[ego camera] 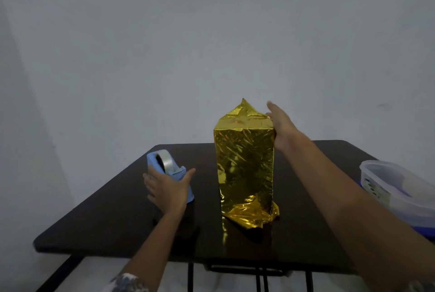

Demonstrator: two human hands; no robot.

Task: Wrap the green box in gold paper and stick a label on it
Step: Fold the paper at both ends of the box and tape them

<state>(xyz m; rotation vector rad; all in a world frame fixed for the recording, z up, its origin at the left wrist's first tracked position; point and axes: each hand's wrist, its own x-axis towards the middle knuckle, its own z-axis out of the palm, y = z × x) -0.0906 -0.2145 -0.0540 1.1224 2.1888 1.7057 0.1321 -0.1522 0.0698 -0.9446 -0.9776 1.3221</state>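
A tall box covered in shiny gold paper (pixel 246 164) stands upright on the dark table (pixel 117 216). No green shows through the wrap. A loose peak of paper sticks up at its top, and crumpled paper spreads out at its base. My right hand (pixel 281 127) lies flat against the upper right side of the box, fingers straight. My left hand (pixel 166 187) rests on the near end of a blue tape dispenser (pixel 164 164) holding a clear tape roll, to the left of the box. Its thumb and fingers are spread around the dispenser's body.
A clear plastic container (pixel 397 188) with small items inside sits at the table's right edge on something blue. A plain pale wall rises behind. The table's near edge runs across the lower part of the view, with black metal legs under it.
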